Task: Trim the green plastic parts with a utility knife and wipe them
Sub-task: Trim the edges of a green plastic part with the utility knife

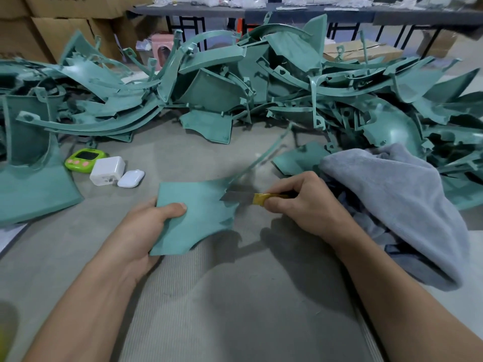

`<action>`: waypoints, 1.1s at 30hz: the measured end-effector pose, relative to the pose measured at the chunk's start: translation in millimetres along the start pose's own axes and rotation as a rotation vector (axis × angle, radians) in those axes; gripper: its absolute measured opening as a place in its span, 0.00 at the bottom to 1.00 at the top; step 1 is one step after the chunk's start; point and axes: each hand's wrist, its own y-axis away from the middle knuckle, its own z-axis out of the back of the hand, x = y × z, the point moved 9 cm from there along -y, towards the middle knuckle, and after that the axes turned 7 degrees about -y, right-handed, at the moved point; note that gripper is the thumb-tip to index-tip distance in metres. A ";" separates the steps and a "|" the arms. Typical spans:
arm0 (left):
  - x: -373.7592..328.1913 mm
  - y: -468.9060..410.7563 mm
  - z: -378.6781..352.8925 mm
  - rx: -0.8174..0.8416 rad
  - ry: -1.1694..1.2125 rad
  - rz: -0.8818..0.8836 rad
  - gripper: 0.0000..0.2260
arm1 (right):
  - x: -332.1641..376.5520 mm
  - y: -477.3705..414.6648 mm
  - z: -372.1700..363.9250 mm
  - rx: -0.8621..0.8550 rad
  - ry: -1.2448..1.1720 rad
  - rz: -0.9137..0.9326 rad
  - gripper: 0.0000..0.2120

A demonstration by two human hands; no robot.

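Note:
A flat green plastic part point(198, 215) is held above the grey work surface at centre. My left hand point(146, 228) grips its left edge, thumb on top. My right hand point(303, 205) grips a yellow utility knife point(260, 198). The knife's silver blade lies against the part's right edge. A thin blurred green strip point(264, 155) rises from that edge toward the upper right. A grey cloth point(400, 199) lies crumpled just right of my right hand.
A large heap of green plastic parts point(235, 82) fills the back of the surface. A big green part point(31, 176) stands at the left. A green timer point(85, 159), a white charger point(107, 171) and a white earbud case point(130, 178) sit left of centre. Cardboard boxes point(52, 24) stand behind.

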 end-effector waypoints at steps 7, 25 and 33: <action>-2.5 1.8 2.1 -0.048 0.144 0.035 0.06 | 1.1 3.7 -10.1 -0.053 0.050 -0.077 0.02; -3.8 2.3 4.2 -0.083 0.147 0.028 0.07 | -1.2 2.4 -13.2 -0.092 0.054 -0.062 0.05; -2.6 6.7 1.3 -0.038 0.211 0.079 0.06 | 4.9 1.6 -12.5 -0.037 -0.176 0.013 0.03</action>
